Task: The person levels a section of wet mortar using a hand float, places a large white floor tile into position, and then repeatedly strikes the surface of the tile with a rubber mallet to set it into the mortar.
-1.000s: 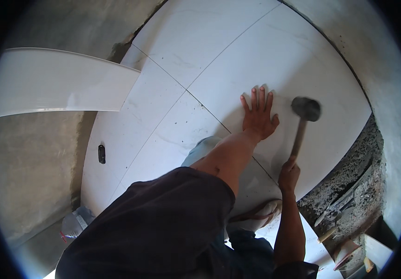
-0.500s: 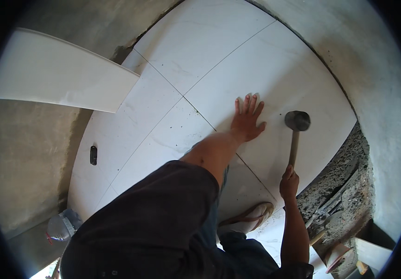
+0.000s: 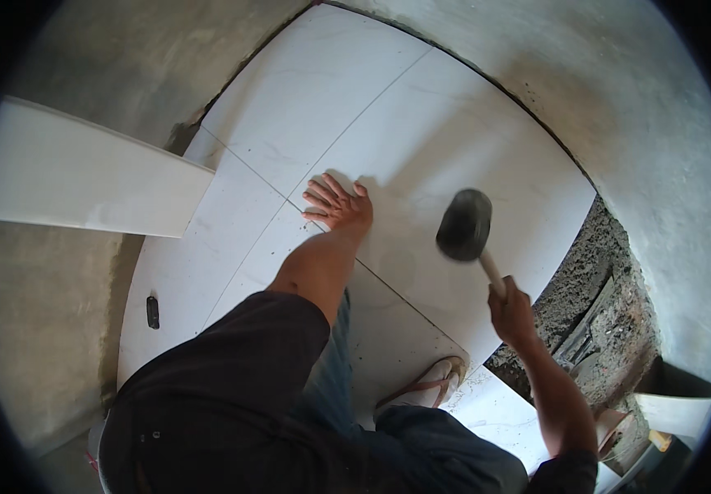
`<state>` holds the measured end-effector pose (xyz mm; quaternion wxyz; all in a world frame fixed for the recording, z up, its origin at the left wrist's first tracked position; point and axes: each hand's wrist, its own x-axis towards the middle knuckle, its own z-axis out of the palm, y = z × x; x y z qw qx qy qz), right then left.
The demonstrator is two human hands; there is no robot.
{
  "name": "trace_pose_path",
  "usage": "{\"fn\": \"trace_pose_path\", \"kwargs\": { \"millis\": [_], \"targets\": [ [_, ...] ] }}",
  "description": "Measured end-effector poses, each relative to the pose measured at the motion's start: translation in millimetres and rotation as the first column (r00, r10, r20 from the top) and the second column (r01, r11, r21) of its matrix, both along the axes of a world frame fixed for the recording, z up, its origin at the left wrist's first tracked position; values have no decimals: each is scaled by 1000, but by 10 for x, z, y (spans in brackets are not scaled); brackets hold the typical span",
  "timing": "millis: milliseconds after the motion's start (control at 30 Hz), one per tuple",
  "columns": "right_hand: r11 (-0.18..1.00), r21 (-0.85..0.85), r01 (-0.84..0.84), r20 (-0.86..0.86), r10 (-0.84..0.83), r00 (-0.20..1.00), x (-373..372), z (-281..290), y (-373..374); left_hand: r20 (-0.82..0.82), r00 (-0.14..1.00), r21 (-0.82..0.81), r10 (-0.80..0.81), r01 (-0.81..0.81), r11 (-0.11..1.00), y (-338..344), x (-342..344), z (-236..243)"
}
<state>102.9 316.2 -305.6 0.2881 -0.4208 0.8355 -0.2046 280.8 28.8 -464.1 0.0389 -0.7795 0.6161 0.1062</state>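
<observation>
My left hand (image 3: 340,205) lies flat on the white floor tiles (image 3: 421,156), fingers spread, close to the corner where several joints meet. In my right hand (image 3: 511,311) is the wooden handle of a rubber mallet (image 3: 465,226), gripped near its lower end. The mallet's dark head is slightly blurred and appears raised over the large tile, to the right of my left hand. A thin dark joint (image 3: 401,296) runs between that tile and the one nearer my sandalled foot (image 3: 434,385).
Grey mortar (image 3: 586,263) lies exposed right of the tiles, with trowel-like tools (image 3: 582,337) on it. A long pale tile strip (image 3: 92,169) juts in from the left. A small black object (image 3: 153,312) rests on the left tiles. Bare plastered walls (image 3: 619,123) border the floor.
My left hand has shifted left across the tile toward the joint corner. The mallet in my right hand has moved left and its head looks larger. The view has shifted too.
</observation>
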Motion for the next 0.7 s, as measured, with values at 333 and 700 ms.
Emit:
{"fn": "trace_pose_path", "kwargs": {
  "millis": [333, 700],
  "targets": [
    [988, 65, 142, -83, -137, 987, 29, -919, 153, 55, 990, -56, -133, 137, 989, 220, -185, -14],
    [985, 32, 168, 9, -168, 986, -38, -648, -43, 94, 864, 73, -494, 489, 869, 1009, -162, 127]
  ]
}}
